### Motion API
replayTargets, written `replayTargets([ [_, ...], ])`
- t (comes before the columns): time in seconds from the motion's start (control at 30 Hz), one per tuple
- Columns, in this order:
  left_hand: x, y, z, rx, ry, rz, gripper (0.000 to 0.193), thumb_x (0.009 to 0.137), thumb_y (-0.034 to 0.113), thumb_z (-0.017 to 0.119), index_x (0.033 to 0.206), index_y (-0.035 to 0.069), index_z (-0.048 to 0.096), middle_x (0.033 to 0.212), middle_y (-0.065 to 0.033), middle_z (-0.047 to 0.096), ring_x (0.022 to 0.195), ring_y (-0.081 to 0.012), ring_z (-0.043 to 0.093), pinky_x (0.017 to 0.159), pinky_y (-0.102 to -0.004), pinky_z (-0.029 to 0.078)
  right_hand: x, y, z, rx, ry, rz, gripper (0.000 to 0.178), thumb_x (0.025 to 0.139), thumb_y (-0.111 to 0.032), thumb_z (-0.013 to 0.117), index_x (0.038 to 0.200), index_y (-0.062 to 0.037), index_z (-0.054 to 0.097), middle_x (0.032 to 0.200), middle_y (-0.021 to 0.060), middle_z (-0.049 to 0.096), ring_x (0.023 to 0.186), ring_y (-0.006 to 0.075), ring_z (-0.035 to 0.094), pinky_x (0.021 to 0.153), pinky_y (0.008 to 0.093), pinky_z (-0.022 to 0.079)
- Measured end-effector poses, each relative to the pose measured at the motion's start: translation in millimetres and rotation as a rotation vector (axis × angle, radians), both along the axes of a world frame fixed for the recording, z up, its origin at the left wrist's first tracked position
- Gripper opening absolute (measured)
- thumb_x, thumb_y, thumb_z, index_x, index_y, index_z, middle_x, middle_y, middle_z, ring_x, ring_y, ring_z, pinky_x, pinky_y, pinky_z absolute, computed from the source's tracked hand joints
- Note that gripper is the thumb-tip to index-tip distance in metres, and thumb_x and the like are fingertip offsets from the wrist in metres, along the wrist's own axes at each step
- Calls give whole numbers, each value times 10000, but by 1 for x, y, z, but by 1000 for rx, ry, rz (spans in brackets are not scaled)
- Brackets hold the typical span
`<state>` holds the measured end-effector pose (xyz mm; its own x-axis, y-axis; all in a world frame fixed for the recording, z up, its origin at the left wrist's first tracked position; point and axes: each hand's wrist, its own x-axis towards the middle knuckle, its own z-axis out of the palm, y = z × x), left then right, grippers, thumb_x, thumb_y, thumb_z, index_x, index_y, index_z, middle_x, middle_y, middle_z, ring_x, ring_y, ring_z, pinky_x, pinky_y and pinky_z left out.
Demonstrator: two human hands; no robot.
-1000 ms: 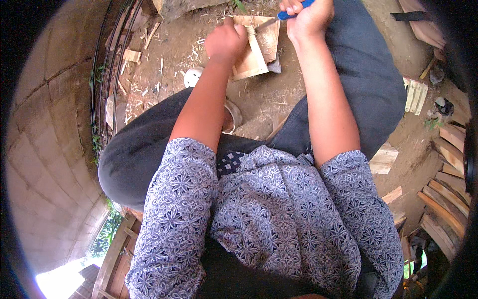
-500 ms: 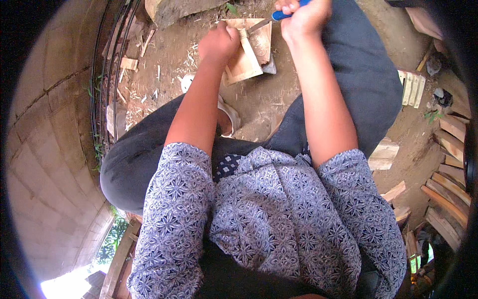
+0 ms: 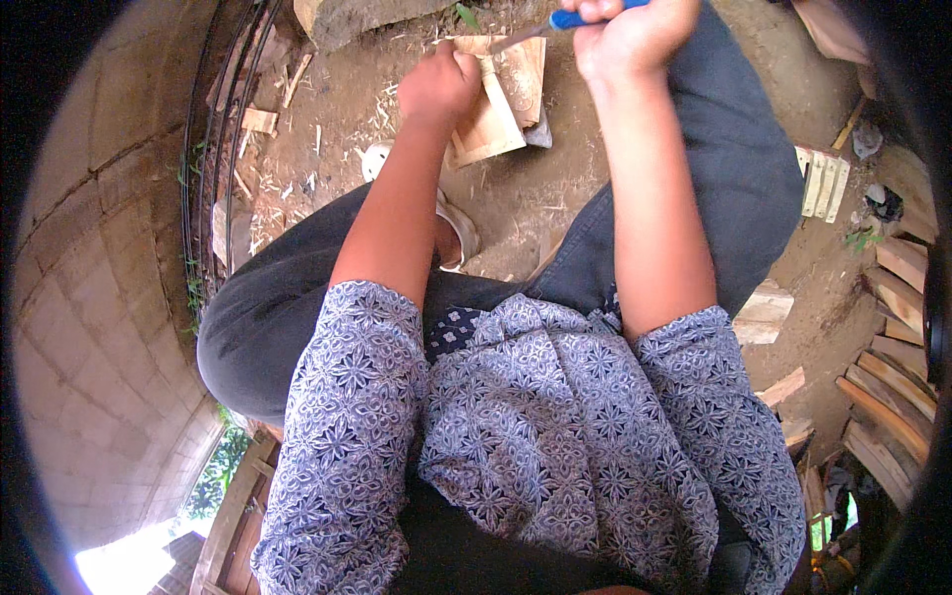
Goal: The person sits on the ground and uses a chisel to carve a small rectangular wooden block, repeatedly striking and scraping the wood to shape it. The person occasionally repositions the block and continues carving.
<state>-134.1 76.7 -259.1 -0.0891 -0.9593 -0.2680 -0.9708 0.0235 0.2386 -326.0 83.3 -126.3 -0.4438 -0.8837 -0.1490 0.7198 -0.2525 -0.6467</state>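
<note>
My left hand [image 3: 438, 84] is closed at the left side of a pale wooden board piece [image 3: 488, 127], its fingers partly hidden from above. A short pale wood strip [image 3: 488, 65] sticks out from beside its fingers. My right hand [image 3: 635, 45] is wrapped round the blue handle of a knife [image 3: 569, 19], farther right and cut off by the top edge. Its narrow metal blade points left toward the strip, with the tip close to it. Another flat wooden piece [image 3: 526, 74] lies behind the first, partly covered.
Wood shavings [image 3: 382, 104] litter the dirt ground at left. A large stone [image 3: 367, 18] sits at the top. Dark cables [image 3: 213, 109] run along the concrete wall [image 3: 109, 248]. Slatted wood [image 3: 822, 183] and stacked planks [image 3: 892, 397] lie at right. My bent legs flank the work.
My right hand has moved right and slightly up with the knife, drawing the blade back from the strip. My left hand has stayed almost in place.
</note>
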Motion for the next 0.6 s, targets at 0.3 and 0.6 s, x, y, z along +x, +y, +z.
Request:
replayTargets([
  [0.3,-10,-2,11,35,-56,-32,529,929,415,339,1229,82,619,1121,-223,701,1039,-395,684,868,-519,547,17,-2,-37,164,170,3,313,905,-285,493,644,-123,433,487,22,395,391,148,387,403,290,322],
  [0.6,-11,0,10,14,16,-34,525,929,424,341,1216,93,630,1088,-217,702,1013,-398,684,865,-520,548,2,-6,-25,15,103,-13,298,900,-292,484,656,-136,416,474,11,376,392,147,355,445,316,357],
])
